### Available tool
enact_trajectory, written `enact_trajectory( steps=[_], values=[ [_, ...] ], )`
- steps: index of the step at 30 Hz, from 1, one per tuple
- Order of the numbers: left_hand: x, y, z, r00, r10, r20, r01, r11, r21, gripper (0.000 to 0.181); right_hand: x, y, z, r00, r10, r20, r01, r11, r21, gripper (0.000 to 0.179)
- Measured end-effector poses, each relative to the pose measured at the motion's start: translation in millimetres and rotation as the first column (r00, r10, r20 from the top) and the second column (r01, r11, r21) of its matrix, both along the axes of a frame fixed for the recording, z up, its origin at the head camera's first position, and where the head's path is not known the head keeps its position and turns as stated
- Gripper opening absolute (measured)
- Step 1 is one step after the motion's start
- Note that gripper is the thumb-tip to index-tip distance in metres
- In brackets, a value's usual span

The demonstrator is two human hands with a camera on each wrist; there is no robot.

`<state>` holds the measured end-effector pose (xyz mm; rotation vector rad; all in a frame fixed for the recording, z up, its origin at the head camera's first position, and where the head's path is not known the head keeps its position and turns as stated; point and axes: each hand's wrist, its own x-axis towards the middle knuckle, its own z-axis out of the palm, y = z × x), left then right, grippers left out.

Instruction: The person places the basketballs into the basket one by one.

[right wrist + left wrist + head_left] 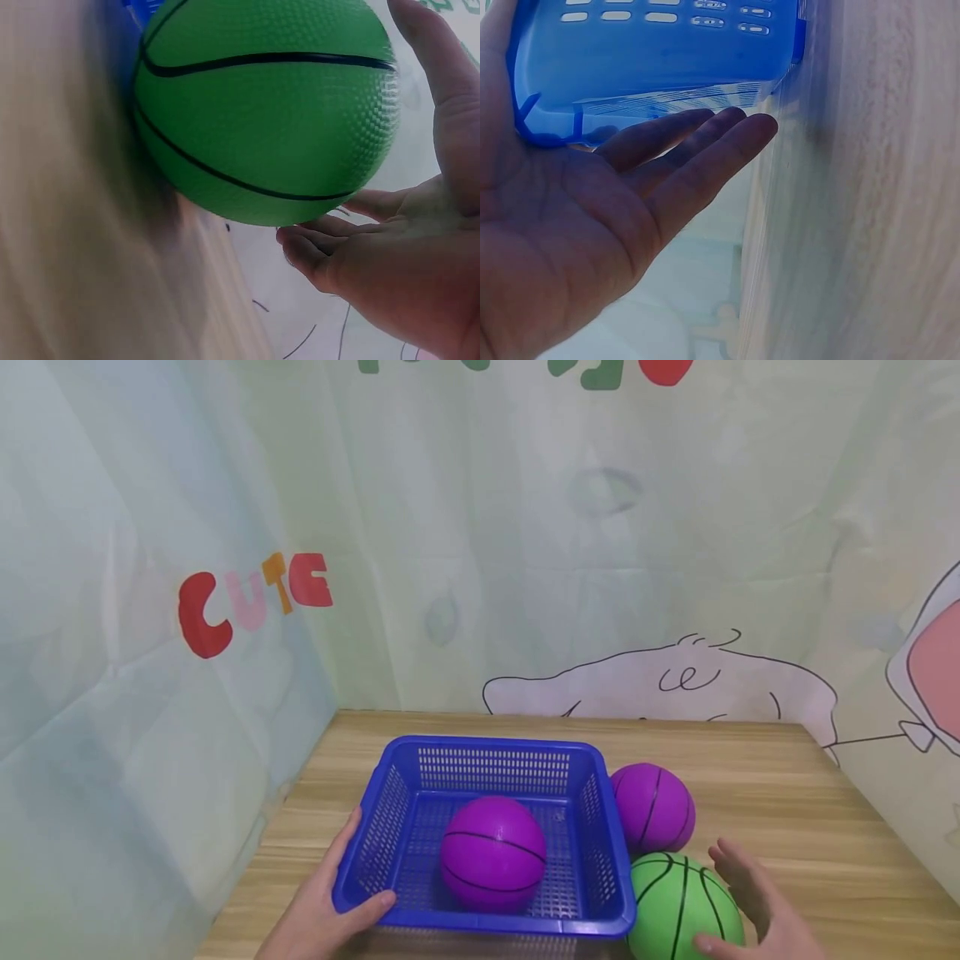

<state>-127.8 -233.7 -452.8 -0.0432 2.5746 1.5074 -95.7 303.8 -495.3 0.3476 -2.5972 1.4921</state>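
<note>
Clasping blue basket, lower centre of frame, with left hand, laying thumb over rim and nearly straight fingers along outside. Noting one purple ball inside. Noting second purple ball and green ball outside on counter, lower right. Holding right hand widely spread beside green ball, without grip; contact unclear.

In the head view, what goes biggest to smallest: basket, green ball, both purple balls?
1. Blue basket
2. Green ball, cut off by the picture's bottom edge
3. Inner purple ball, in the basket
4. Outer purple ball, farther back; real size unsure
</note>
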Motion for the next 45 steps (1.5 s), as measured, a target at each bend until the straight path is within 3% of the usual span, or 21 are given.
enact_trajectory(
  steps=[4,9,11,15,16,21,23,28,30,36,41,45],
  values=[
    [-1.4,0.1,0.1,1.0,0.006,0.021,-0.006,1.0,-0.001,0.107,-1.2,4,-10.1,0.994,0.022,0.109,-0.018,0.999,-0.034,0.103],
    [-2.3,-0.4,-1.2,1.0,0.006,0.019,-0.006,1.0,0.001,0.109,-0.2,2,-15.6,0.972,0.079,0.221,-0.031,0.977,-0.212,0.106],
    [-2.6,-0.6,-1.7,1.0,0.004,0.011,-0.004,1.0,0.004,0.109,-0.1,0,-16.7,0.957,0.092,0.276,-0.013,0.961,-0.275,0.11],
    [-2.5,-0.6,-2.0,1.0,0.0,-0.003,0.0,1.0,0.011,0.109,-0.6,-1,-19.7,0.929,0.115,0.353,0.001,0.95,-0.313,0.116],
    [-1.9,-0.5,-2.3,1.0,-0.002,-0.012,0.002,1.0,0.014,0.109,-0.3,-2,-19.9,0.926,0.115,0.359,0.003,0.95,-0.312,0.117],
    [0.3,-1.4,-4.0,0.999,-0.013,-0.052,0.015,0.999,0.034,0.107,1.2,-4,-19.3,0.963,0.093,0.255,-0.039,0.977,-0.209,0.119],
    [0.4,-1.6,-4.0,0.999,-0.013,-0.05,0.014,0.999,0.033,0.106,1.7,-5,-18.7,0.966,0.099,0.238,-0.05,0.978,-0.205,0.116],
    [0.1,-1.1,-2.9,0.999,-0.009,-0.037,0.01,1.0,0.018,0.105,3.6,-9,-17.2,0.929,0.145,0.339,-0.017,0.936,-0.353,0.103],
    [0.4,-0.9,-3.0,0.999,-0.014,-0.049,0.015,1.0,0.011,0.105,5.2,-11,-16.1,0.926,0.119,0.359,0.019,0.934,-0.358,0.1],
    [1.6,-0.6,-3.9,0.996,-0.032,-0.089,0.034,0.999,0.024,0.104,7.7,-15,-10.4,0.927,0.018,0.374,0.082,0.965,-0.25,0.1],
    [2.5,-0.1,-3.5,0.994,-0.03,-0.106,0.032,0.999,0.017,0.105,4.5,-12,-7.6,0.927,-0.062,0.369,0.091,0.994,-0.063,0.106],
    [3.4,-1.1,-2.9,0.995,-0.027,-0.094,0.029,0.999,0.018,0.105,5.5,-6,-9.9,0.93,-0.047,0.365,0.076,0.995,-0.065,0.102]
  ],
)
